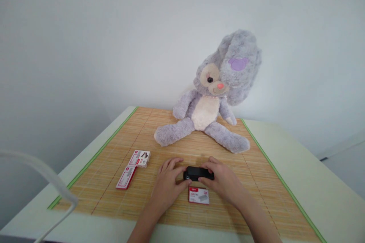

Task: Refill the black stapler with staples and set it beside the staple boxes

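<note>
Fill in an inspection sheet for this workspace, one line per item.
Surface: white table, with a green-edged bamboo mat laid on it.
Job's things: black object between the hands; a flat red-and-white box lies just in front.
Clutter: white printed box and red-edged box to the left; grey plush toy sits at the back of the mat.
Hands: right hand pinches the black object's right end; left hand is at its left end, grip unclear.
Cables: white cord-like thing at lower left, blurred, ends unclear.
Surroundings: plain pale wall behind the table.
</note>
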